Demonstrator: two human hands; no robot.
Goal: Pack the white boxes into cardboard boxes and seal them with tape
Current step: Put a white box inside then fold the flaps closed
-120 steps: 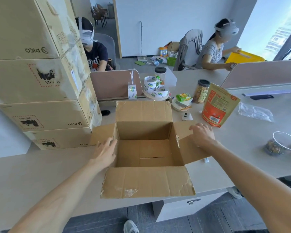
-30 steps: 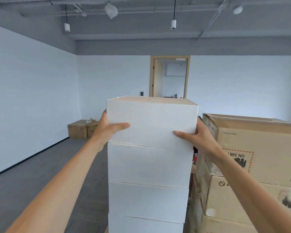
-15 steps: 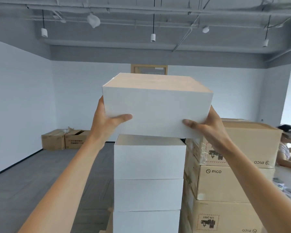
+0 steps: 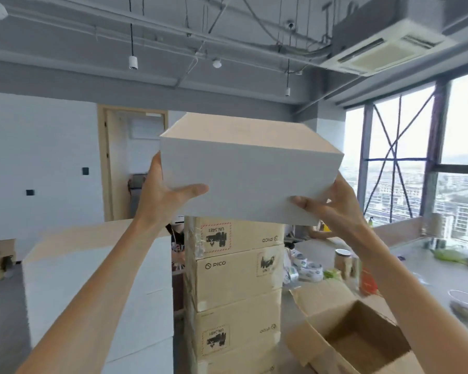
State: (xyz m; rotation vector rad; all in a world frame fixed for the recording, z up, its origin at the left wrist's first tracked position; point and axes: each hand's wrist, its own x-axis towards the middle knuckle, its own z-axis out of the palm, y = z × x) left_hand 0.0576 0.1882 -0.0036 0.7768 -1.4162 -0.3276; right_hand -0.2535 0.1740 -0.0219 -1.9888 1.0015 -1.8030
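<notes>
I hold a white box (image 4: 249,179) up in the air at chest height, in front of me. My left hand (image 4: 164,195) grips its left side, thumb across the front face. My right hand (image 4: 327,206) grips its lower right corner. The stack of other white boxes (image 4: 135,306) stands at the lower left, below the lifted one. An open, empty cardboard box (image 4: 362,338) sits on the desk at the lower right, flaps spread.
A tall stack of sealed brown PICO cartons (image 4: 235,287) stands between the white stack and the desk (image 4: 430,276). Tape rolls (image 4: 308,268), a jar (image 4: 342,260) and a red pouch (image 4: 368,282) lie behind the open box. Windows fill the right side.
I have lifted the top white box clear of the stack and swung to the right with it. The desk and the open cardboard box have come back into view.
</notes>
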